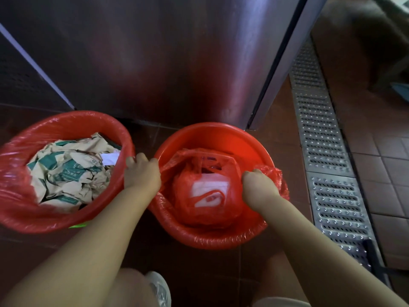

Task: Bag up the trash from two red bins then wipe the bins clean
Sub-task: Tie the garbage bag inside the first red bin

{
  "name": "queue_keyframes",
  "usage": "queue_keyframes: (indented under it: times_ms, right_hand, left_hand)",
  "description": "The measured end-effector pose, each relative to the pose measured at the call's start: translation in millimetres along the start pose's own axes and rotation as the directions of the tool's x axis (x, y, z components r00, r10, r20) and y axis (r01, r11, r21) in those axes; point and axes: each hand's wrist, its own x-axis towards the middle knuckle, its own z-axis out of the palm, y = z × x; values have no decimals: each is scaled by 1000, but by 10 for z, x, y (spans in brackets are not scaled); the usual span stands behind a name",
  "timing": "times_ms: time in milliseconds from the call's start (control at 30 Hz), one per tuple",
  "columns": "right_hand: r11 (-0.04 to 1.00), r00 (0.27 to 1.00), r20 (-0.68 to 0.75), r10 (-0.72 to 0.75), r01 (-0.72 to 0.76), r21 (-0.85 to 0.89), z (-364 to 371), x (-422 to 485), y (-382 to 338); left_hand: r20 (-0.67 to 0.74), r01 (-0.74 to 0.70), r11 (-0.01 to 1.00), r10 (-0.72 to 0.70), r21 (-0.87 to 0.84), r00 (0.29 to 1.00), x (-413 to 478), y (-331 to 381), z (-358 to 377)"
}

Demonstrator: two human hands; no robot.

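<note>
Tiled floor (pixel 387 156) against steel cabinet (pixel 155 52). Left hand (pixel 141 171) and right hand (pixel 257 185) each clenched on red liner (pixel 177 158) at rim of right bin (pixel 212 134); crumpled paper (pixel 66 173) filling left bin (pixel 73 117), 1 of 2.

I see floor (pixel 389 171): dark red-brown tiles. Two red bins stand on it side by side, narrow gap between: left bin (pixel 73 117), right bin (pixel 212 136). Steel cabinet (pixel 155 63) rises just behind both. Metal drain grate (pixel 327 151) runs right of right bin. Pale shoe (pixel 160 289) near bottom edge.
</note>
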Motion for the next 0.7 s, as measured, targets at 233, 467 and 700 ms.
queue_keyframes:
  times_ms: [233, 467, 700]
  right_hand:
    - [998, 999, 27, 39, -40, 41, -87, -105, -23]
    - [918, 993, 20, 112, -111, 381, -134, -251, -72]
    - [730, 977, -208, -39, 170, 662, -343, -275, -37]
  left_hand:
    - [67, 57, 973, -43, -224, 997, -260, -47, -82]
    - [223, 148, 936, -77, -320, 972, -474, 79, -309]
    - [130, 11, 718, 111, -696, 985, -446, 357, -460]
